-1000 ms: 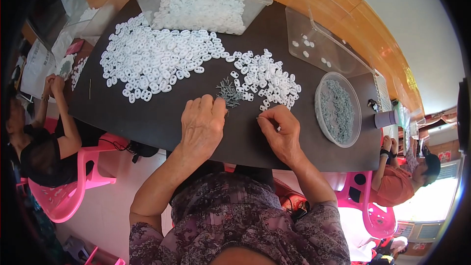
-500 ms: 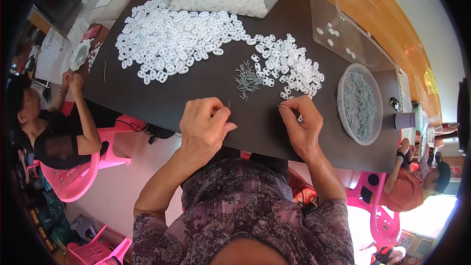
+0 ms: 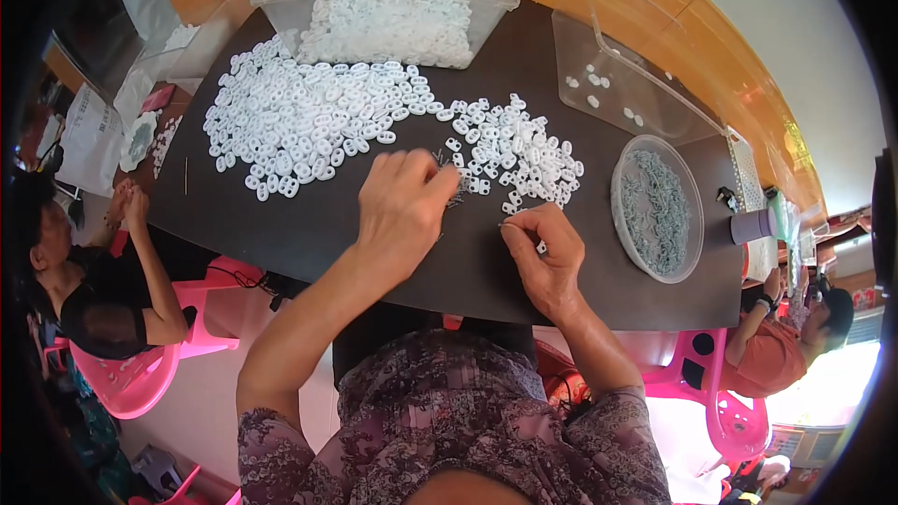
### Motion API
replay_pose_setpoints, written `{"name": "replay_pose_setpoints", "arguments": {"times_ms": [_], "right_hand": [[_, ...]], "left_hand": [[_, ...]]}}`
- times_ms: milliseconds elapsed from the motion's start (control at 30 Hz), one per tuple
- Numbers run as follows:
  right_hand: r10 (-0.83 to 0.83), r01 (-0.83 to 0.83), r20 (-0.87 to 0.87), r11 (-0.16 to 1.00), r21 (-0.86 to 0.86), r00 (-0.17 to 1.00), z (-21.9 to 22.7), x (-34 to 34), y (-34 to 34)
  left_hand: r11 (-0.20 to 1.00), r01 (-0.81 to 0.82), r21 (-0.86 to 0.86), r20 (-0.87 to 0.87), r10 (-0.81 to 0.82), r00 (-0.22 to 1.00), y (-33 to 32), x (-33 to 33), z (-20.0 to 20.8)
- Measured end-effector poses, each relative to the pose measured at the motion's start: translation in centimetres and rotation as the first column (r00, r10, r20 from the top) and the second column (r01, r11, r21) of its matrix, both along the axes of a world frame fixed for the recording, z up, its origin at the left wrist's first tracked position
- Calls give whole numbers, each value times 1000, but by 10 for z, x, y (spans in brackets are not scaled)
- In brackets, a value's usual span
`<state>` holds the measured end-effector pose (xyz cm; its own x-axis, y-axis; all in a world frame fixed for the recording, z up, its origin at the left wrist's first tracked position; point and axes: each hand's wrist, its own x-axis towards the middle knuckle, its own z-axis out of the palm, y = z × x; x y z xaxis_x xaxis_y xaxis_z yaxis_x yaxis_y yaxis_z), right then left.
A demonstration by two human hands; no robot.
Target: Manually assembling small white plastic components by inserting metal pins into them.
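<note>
Lavender cup (image 3: 753, 225) at 3 o'clock. Near 4, pink plastic chair (image 3: 734, 440); co-worker in orange top (image 3: 772, 362) just above it. Second pink chair (image 3: 140, 391) at 8, black-clad co-worker (image 3: 108, 318) beside. White sack (image 3: 94, 145), between 9 and 10. Wood panelling (image 3: 716, 42), 1 to 2.

The dark tabletop (image 3: 309, 234) looked smooth and matt, the white pieces (image 3: 309, 112) far left plastic, the grey pins (image 3: 655, 215) on the right metallic, their round tub (image 3: 696, 215) clear glossy plastic, and the near shirt (image 3: 449, 411) cloth.
</note>
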<state>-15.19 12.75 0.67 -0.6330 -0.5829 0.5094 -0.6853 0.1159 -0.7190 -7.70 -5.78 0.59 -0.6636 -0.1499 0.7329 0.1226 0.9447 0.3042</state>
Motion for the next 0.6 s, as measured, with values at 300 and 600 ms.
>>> {"name": "replay_pose_setpoints", "arguments": {"times_ms": [300,600], "right_hand": [[-33,36,100,999,-25,994,-6,-5,8],[-25,27,139,1000,-14,990,-3,-6,6]], "left_hand": [[986,113,-124,277,-75,958,-5,-73,-14],[997,71,-6,416,-62,907,-1,-83,-2]]}}
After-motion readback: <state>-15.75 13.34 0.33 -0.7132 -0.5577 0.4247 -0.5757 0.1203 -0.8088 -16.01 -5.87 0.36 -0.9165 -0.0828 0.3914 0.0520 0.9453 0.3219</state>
